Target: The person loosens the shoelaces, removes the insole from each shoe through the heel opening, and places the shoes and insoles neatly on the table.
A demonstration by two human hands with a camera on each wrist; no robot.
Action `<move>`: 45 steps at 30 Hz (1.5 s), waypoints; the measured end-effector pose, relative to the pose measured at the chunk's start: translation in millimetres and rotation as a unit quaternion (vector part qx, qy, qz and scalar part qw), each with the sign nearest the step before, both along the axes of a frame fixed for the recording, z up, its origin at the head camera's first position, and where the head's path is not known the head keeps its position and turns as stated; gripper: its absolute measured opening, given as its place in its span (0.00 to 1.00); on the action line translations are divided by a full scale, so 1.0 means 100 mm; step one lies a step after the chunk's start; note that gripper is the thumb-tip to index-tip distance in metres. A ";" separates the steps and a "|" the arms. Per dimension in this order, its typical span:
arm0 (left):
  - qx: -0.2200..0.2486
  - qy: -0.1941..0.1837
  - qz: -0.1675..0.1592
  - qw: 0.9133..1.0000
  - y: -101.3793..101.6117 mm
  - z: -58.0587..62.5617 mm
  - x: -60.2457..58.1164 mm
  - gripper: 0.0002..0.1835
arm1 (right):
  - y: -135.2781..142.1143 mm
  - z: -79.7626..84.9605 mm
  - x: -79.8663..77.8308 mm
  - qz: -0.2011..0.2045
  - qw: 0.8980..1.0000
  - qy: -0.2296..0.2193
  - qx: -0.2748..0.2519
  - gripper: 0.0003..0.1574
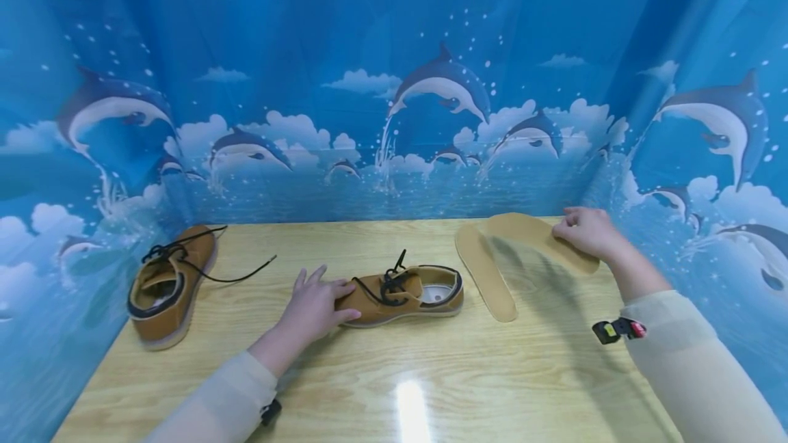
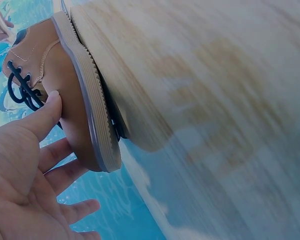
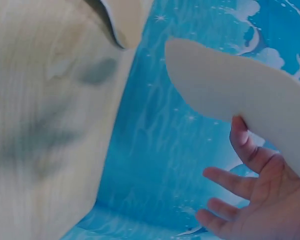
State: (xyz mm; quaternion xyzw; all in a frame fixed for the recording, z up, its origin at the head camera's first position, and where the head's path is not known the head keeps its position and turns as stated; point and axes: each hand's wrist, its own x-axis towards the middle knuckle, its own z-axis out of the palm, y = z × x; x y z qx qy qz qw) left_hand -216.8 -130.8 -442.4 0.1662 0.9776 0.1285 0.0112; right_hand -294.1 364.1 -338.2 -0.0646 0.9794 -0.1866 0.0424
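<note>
A brown lace-up shoe (image 1: 375, 303) sits sole down on the table, toe pointing left, dark laces loose at its front. My left hand (image 1: 315, 306) holds its toe; in the left wrist view the thumb presses one side of the toe (image 2: 72, 100) and two fingers reach round the other. At the right, a tan insole (image 1: 523, 232) hangs from my right hand (image 1: 587, 232), pinched at its edge. In the right wrist view this insole (image 3: 230, 82) is clear of the table, with the other fingers loosely spread. A second insole (image 1: 483, 269) lies flat beside the shoe's heel.
Another brown shoe (image 1: 175, 292) stands at the table's left edge, with a long dark lace (image 1: 237, 280) trailing right. A blue dolphin-print curtain (image 1: 345, 87) encloses the back and sides of the wooden table (image 1: 345, 388).
</note>
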 end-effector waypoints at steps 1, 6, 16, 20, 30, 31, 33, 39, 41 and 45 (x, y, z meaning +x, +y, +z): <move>0.001 0.000 0.000 1.000 0.00 0.00 0.00 0.35 | 0.00 -0.02 0.00 -0.001 1.000 0.003 0.001 0.24; 0.001 0.001 0.000 1.000 0.00 0.00 0.00 0.35 | 0.04 -0.15 0.01 -0.015 1.000 0.008 -0.003 0.26; 0.005 -0.002 0.003 1.000 0.01 0.02 0.01 0.35 | 0.11 -0.51 -0.04 -0.046 0.998 0.044 0.017 0.26; 0.006 0.001 0.002 1.000 0.01 0.01 0.01 0.35 | 0.11 -0.62 -0.04 -0.073 0.996 0.037 0.027 0.25; 0.006 0.001 0.004 1.000 0.01 0.01 0.01 0.35 | 0.12 -0.78 -0.04 -0.093 0.990 -0.068 0.087 0.25; 0.007 0.000 0.004 1.000 0.01 0.01 0.01 0.34 | 0.11 -0.79 -0.04 -0.098 0.988 -0.077 0.087 0.25; 0.010 -0.002 0.005 1.000 0.01 0.00 0.01 0.34 | 0.11 -0.81 -0.04 -0.102 0.987 -0.090 0.089 0.25; 0.010 -0.004 0.006 1.000 0.01 -0.01 0.00 0.34 | 0.13 -0.84 -0.05 -0.105 0.983 -0.110 0.104 0.23; 0.007 -0.002 0.006 1.000 0.00 -0.01 0.00 0.34 | 0.14 -0.83 -0.05 -0.105 0.982 -0.115 0.105 0.23; 0.002 0.001 0.005 1.000 -0.01 -0.02 0.00 0.34 | 0.14 -0.77 -0.04 -0.098 0.982 -0.114 0.111 0.23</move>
